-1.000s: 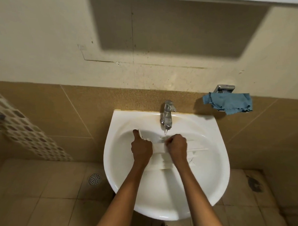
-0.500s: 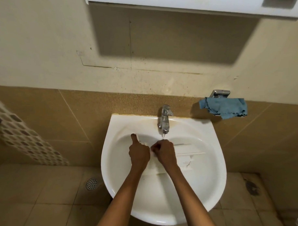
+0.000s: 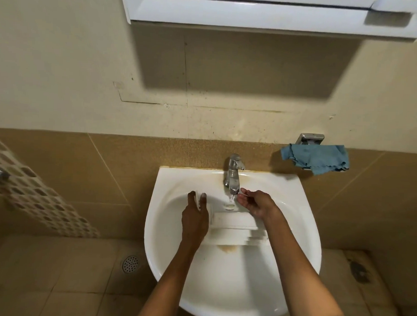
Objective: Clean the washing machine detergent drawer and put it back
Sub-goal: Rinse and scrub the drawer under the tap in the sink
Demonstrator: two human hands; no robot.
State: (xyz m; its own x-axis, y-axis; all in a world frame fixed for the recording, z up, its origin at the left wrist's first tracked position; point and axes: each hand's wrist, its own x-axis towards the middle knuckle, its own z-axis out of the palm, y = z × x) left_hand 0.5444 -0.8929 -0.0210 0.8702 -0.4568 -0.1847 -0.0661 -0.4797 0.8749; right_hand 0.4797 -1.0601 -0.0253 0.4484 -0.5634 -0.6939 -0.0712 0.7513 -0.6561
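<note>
The white detergent drawer (image 3: 233,226) lies across the bowl of the white sink (image 3: 301,234), below the chrome tap (image 3: 233,174). A thin stream of water (image 3: 231,198) runs from the spout. My left hand (image 3: 194,218) grips the drawer's left end, thumb and fingers on either side of its upright front panel. My right hand (image 3: 255,204) is lifted off the drawer, beside the spout, with relaxed fingers reaching toward the water. A brownish stain (image 3: 228,248) shows in the bowl just in front of the drawer.
A blue cloth (image 3: 316,158) hangs from a chrome holder (image 3: 309,139) on the wall, right of the sink. A white cabinet (image 3: 255,15) juts out overhead. The tiled floor has a round drain (image 3: 130,264) at the left.
My right hand has left the drawer's middle and risen to the right, next to the spout. My left hand keeps hold of the left end. The view has tilted upward.
</note>
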